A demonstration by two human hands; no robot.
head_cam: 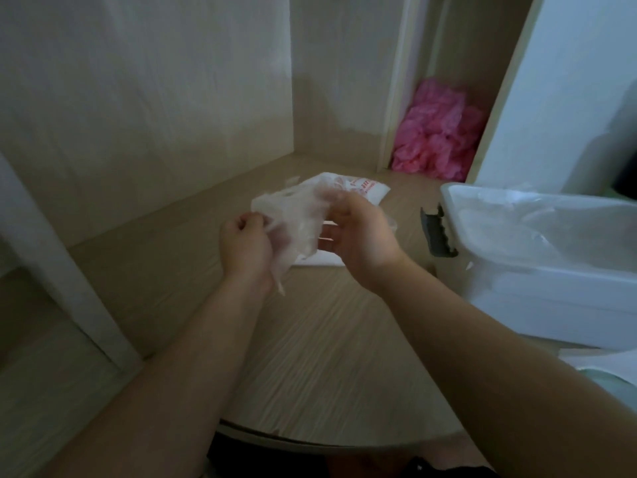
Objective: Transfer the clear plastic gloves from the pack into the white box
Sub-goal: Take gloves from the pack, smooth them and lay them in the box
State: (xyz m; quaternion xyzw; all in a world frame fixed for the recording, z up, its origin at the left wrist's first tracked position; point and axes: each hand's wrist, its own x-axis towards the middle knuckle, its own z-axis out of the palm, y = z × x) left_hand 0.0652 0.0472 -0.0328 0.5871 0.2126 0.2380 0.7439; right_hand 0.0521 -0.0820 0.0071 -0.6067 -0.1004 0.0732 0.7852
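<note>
Head view: my left hand and right hand each pinch a bunch of clear plastic gloves above the wooden bench. The pack lies just behind; the white box sits open at right. I judge I should keep each grip gathered, so no glove slips during the carry.

Desk: pack lies mid-desk, toward the back edge. Gloves held above it, between left hand and right hand. Box at the right edge. Bundle in the back-right recess, behind the box.
</note>
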